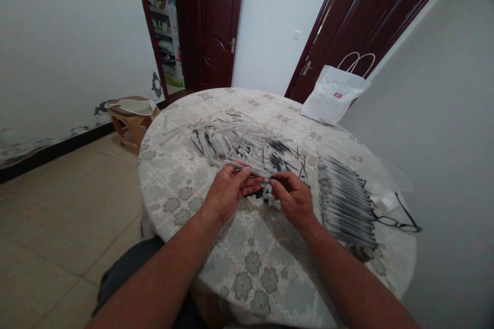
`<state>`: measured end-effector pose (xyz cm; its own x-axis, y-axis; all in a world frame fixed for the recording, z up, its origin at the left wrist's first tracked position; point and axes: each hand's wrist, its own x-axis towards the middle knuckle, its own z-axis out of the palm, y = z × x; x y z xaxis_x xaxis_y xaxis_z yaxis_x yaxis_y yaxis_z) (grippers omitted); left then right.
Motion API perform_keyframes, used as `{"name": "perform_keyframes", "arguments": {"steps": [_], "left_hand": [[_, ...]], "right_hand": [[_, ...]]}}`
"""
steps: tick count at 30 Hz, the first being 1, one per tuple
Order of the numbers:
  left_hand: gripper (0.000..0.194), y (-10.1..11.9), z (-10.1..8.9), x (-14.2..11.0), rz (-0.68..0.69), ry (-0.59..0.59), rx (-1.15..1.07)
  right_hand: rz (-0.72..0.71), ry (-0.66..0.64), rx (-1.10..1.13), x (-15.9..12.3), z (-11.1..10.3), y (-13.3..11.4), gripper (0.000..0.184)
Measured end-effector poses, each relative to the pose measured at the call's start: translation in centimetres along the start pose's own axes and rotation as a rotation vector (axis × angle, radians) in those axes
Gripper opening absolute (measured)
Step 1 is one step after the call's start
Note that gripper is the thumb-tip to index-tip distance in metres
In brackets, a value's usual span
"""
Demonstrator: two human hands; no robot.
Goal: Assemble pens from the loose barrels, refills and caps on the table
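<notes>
My left hand (226,193) is closed around a slim, clear pen (236,164) above the near middle of the table. The fingers of my right hand (295,198) pinch at the pen's right end; what exactly sits between those fingertips is partly hidden. Just beyond my hands lies a loose heap of whitish, translucent pen barrels (227,136). Thin black pen parts (281,148) are scattered on the heap's right side. Small black and white pieces (266,193) lie beneath my hands. To the right, many pens (343,200) with dark ends are lined up side by side.
The round table wears a patterned cloth (250,267). Eyeglasses (397,223) rest near its right edge, beside the lined-up pens. A white paper bag (334,95) stands at the back right. A brown stool (133,121) is on the floor at left.
</notes>
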<state>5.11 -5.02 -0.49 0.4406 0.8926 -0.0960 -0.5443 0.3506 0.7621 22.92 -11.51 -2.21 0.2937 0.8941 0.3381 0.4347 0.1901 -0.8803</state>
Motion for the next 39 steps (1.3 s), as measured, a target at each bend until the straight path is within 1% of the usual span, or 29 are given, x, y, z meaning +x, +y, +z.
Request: {"name": "perform_keyframes", "arguments": {"steps": [3,6,7,9,11,13,15,16,18,20,21,23,24,26,28,30,32,33,35,37,39], "left_hand": [[0.03,0.09,-0.05,-0.11,-0.01,-0.018,0.023],[0.028,0.04,0.16,-0.32,-0.02,-0.034,0.041],[0.028,-0.02,0.24,-0.35,-0.019,-0.031,0.043],[0.028,-0.15,0.32,-0.32,-0.011,-0.013,0.035],[0.029,-0.24,0.3,-0.23,0.003,0.001,0.022],[0.029,-0.23,0.24,-0.18,0.009,0.001,0.018],[0.028,-0.14,0.19,-0.22,0.005,-0.007,0.025],[0.028,-0.08,0.18,-0.26,0.0,-0.014,0.03],[0.028,0.01,0.16,-0.32,-0.014,-0.032,0.04],[0.027,0.06,0.12,-0.28,-0.023,-0.041,0.051],[0.027,0.06,0.08,-0.22,-0.02,-0.033,0.054],[0.026,0.07,-0.03,-0.08,-0.004,-0.007,0.052],[0.026,0.08,-0.08,-0.02,0.003,0.002,0.049],[0.026,0.09,-0.16,0.04,0.013,0.003,0.045],[0.026,0.11,-0.18,0.0,0.011,-0.01,0.049],[0.025,0.12,-0.14,-0.08,0.002,-0.02,0.056],[0.024,0.1,-0.08,-0.14,-0.01,-0.028,0.063],[0.024,0.07,-0.05,-0.15,-0.011,-0.027,0.065],[0.025,-0.03,-0.01,-0.14,-0.001,-0.014,0.064],[0.026,-0.19,-0.03,-0.1,0.011,-0.005,0.057],[0.027,-0.38,-0.1,-0.07,0.013,-0.007,0.051]], "right_hand": [[0.019,-0.055,-0.014,-0.02,-0.16,-0.18,0.03],[0.049,-0.103,-0.05,-0.14,-0.21,-0.31,0.043],[0.054,-0.111,-0.049,-0.19,-0.23,-0.31,0.045],[0.041,-0.114,-0.03,-0.26,-0.3,-0.23,0.039],[0.001,-0.09,-0.037,-0.26,-0.37,-0.11,0.032],[-0.034,-0.069,-0.082,-0.21,-0.4,-0.08,0.031],[-0.047,-0.08,-0.14,-0.14,-0.38,-0.22,0.025],[-0.046,-0.102,-0.162,-0.13,-0.36,-0.34,0.025],[-0.027,-0.141,-0.17,-0.13,-0.32,-0.53,0.037],[0.0,-0.158,-0.125,-0.17,-0.34,-0.54,0.047],[0.009,-0.153,-0.094,-0.19,-0.37,-0.46,0.046],[-0.006,-0.117,-0.062,-0.2,-0.43,-0.18,0.035],[-0.023,-0.1,-0.067,-0.18,-0.45,-0.04,0.031],[-0.051,-0.082,-0.112,-0.14,-0.46,0.11,0.028],[-0.062,-0.104,-0.164,-0.11,-0.44,0.05,0.025],[-0.041,-0.16,-0.164,-0.12,-0.42,-0.13,0.034],[-0.006,-0.196,-0.111,-0.17,-0.42,-0.24,0.044],[0.006,-0.196,-0.086,-0.2,-0.44,-0.23,0.044],[-0.005,-0.164,-0.073,-0.26,-0.5,-0.09,0.034],[-0.043,-0.131,-0.113,-0.29,-0.58,0.12,0.026],[-0.06,-0.119,-0.162,-0.3,-0.6,0.21,0.024]]}}
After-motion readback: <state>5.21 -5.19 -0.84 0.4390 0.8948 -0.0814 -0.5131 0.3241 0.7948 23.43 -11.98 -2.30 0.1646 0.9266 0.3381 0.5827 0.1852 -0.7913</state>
